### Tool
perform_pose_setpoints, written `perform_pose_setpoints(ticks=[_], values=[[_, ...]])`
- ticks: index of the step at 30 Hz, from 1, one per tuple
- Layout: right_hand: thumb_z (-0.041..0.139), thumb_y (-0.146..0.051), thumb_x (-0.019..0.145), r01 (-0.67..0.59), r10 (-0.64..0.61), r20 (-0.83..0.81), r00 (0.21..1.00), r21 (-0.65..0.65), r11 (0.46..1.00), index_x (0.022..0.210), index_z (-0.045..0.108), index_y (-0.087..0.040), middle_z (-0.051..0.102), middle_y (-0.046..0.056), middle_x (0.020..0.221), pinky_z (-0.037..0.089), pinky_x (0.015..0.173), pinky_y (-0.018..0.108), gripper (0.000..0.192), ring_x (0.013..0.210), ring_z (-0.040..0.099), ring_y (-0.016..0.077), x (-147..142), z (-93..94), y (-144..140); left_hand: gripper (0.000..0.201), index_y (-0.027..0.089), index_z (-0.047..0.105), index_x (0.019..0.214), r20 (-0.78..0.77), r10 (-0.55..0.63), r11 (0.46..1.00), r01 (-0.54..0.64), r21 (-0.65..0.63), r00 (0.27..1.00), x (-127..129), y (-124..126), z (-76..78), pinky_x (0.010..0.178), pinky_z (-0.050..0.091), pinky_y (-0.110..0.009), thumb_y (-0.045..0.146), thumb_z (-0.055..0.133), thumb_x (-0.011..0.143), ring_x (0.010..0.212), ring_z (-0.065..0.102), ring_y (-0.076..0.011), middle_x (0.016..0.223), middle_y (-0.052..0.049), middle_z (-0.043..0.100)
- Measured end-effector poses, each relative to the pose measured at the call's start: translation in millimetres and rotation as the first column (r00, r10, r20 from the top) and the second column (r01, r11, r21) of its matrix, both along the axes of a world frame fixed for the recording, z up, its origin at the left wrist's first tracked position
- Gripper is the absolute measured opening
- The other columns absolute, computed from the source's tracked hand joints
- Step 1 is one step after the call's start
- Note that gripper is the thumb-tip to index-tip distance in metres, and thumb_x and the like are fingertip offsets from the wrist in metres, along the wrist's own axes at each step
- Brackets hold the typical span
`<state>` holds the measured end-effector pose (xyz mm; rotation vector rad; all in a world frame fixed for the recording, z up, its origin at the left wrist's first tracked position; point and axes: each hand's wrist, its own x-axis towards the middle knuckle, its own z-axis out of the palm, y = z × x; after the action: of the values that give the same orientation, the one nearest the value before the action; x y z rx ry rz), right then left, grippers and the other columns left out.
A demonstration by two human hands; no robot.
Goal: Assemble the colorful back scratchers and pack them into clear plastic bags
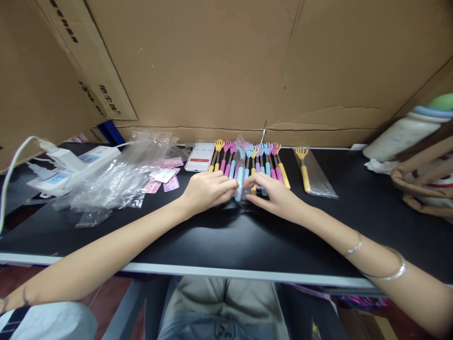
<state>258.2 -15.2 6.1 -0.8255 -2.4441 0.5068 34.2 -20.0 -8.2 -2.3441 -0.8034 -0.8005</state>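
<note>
On a black table [226, 241] lies a row of small hand-shaped scratchers [262, 163] with pink, blue and yellow handles, side by side, their claw heads pointing toward the cardboard wall [247, 61] at the back. Both hands meet at the near end of this row. The left hand [207, 191] rests palm down with its fingers curled, the fingertips pinching the lower end of a blue scratcher [239, 177] that sits in a clear sleeve in the middle of the row. The right hand [274, 193] comes in from the other side, its fingertips touching the same blue scratcher's lower end and the handles just beside it; how firmly it grips cannot be told. The right forearm carries a thin chain and a silver bangle [389, 274].

Apart from the row, to its right, a single yellow scratcher [303, 170] lies in its own clear bag. Just left of the row a phone [200, 157] lies face up with a timer on its screen. Further left are pink cards [161, 179], partly under a heap of clear plastic bags [113, 179], and beyond these a white power strip [71, 165] with its cable. At the far right stand a white bottle [399, 137] and a woven bag [424, 184], cut off by the frame's edge
</note>
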Motion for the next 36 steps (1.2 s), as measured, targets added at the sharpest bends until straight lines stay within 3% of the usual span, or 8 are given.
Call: perform_pose_setpoints(ticks=[4, 9, 12, 15, 20, 29, 36], values=[[0.052, -0.04, 0.089, -0.033, -0.027, -0.169, 0.985, -0.341, 0.94, 0.106, 0.043, -0.022, 0.066, 0.006, 0.099, 0.046, 0.079, 0.033, 0.026, 0.092, 0.062, 0.0184, -5, -3.2, -4, 0.029, 0.022, 0.066, 0.08, 0.11, 0.024, 0.997, -0.016, -0.073, 0.994, 2, -3, 1.9, 0.055, 0.033, -0.023, 0.029, 0.043, 0.096, 0.064, 0.055, -0.0104, 0.065, 0.002, 0.065], [0.061, -0.054, 0.079, -0.044, -0.212, -0.309, 0.927, -0.652, 0.757, 0.105, 0.046, -0.023, 0.063, 0.001, 0.081, 0.049, 0.068, 0.029, 0.044, 0.076, 0.059, 0.0144, -11, -9.3, -5, 0.029, 0.025, 0.07, 0.084, 0.168, 0.007, 0.99, 0.017, -0.142, 0.986, 5, -6, 1.4, 0.056, 0.035, -0.022, 0.034, 0.045, 0.096, 0.065, 0.056, -0.01, 0.068, 0.003, 0.068], [0.065, -0.055, 0.075, -0.07, -0.333, -0.351, 0.875, -0.772, 0.631, 0.1, 0.049, -0.022, 0.06, 0.001, 0.081, 0.051, 0.068, 0.029, 0.045, 0.075, 0.059, 0.0132, -14, -8.5, -7, 0.026, 0.027, 0.07, 0.093, 0.173, -0.01, 0.985, 0.04, -0.171, 0.985, 5, -7, 1.4, 0.059, 0.037, -0.021, 0.035, 0.046, 0.096, 0.069, 0.056, -0.0103, 0.075, 0.004, 0.07], [0.067, -0.054, 0.074, -0.142, -0.404, -0.414, 0.816, -0.82, 0.554, 0.093, 0.05, -0.021, 0.059, 0.0, 0.082, 0.052, 0.068, 0.028, 0.041, 0.076, 0.059, 0.0126, -14, -5.6, -9, 0.031, 0.027, 0.067, 0.107, 0.159, -0.06, 0.971, 0.094, -0.221, 0.985, 5, -9, 3.2, 0.065, 0.04, -0.022, 0.038, 0.04, 0.098, 0.076, 0.055, -0.0121, 0.085, 0.002, 0.071], [0.07, -0.049, 0.073, -0.174, -0.478, -0.439, 0.761, -0.848, 0.501, 0.085, 0.05, -0.02, 0.056, -0.002, 0.078, 0.051, 0.064, 0.024, 0.037, 0.074, 0.058, 0.0106, -13, -4.8, -7, 0.047, 0.027, 0.06, 0.124, 0.088, -0.163, 0.93, 0.183, -0.319, 0.983, 4, -10, 5.4, 0.078, 0.043, -0.025, 0.05, 0.027, 0.098, 0.094, 0.054, -0.0156, 0.112, -0.003, 0.065], [0.071, -0.032, 0.074, -0.197, -0.544, -0.432, 0.72, -0.878, 0.437, 0.089, 0.046, -0.021, 0.061, -0.004, 0.072, 0.05, 0.062, 0.026, 0.031, 0.068, 0.06, 0.0112, -13, -7.1, -3, 0.036, 0.026, 0.057, 0.126, 0.164, -0.22, 0.876, 0.268, -0.401, 0.962, 2, -4, 1.6, 0.086, 0.043, -0.026, 0.039, 0.038, 0.098, 0.102, 0.053, -0.0162, 0.115, -0.004, 0.063], [0.065, -0.025, 0.078, -0.159, -0.546, -0.394, 0.739, -0.89, 0.427, 0.108, 0.049, -0.02, 0.07, 0.004, 0.088, 0.05, 0.066, 0.028, 0.033, 0.076, 0.065, 0.0147, -14, -2.2, -5, 0.031, 0.022, 0.057, 0.119, 0.351, -0.069, 0.857, 0.235, -0.458, 0.934, 2, -2, 1.6, 0.083, 0.044, -0.025, 0.037, 0.049, 0.094, 0.098, 0.057, -0.0162, 0.109, -0.002, 0.066]])
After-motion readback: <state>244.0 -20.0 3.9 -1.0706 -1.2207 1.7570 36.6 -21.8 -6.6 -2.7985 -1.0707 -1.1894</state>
